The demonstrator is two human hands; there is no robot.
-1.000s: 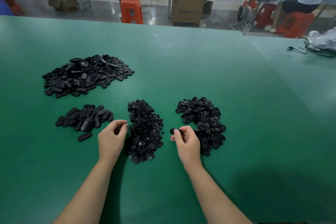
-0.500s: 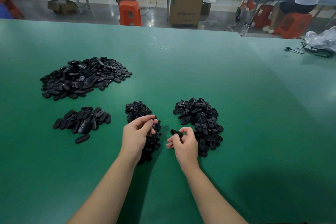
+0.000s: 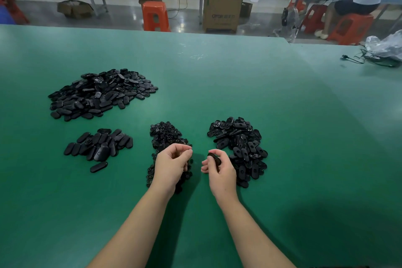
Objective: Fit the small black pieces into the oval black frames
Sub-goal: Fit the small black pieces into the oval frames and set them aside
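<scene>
My right hand pinches one oval black frame between thumb and fingers, just left of the heap of oval frames. My left hand hovers over the heap of small black pieces, fingers curled with fingertips brought to the thumb; whether a small piece sits between them cannot be made out. A short gap separates the two hands above the green table.
A small group of oval parts lies at the left, with a large heap of oval parts behind it. A plastic bag and cable lie at the far right. A person sits at a bench beyond the table.
My left hand moved right from beside the small group of ovals onto the small-piece heap, then lifted with fingertips pinched. My right hand kept the oval frame and shifted slightly.
</scene>
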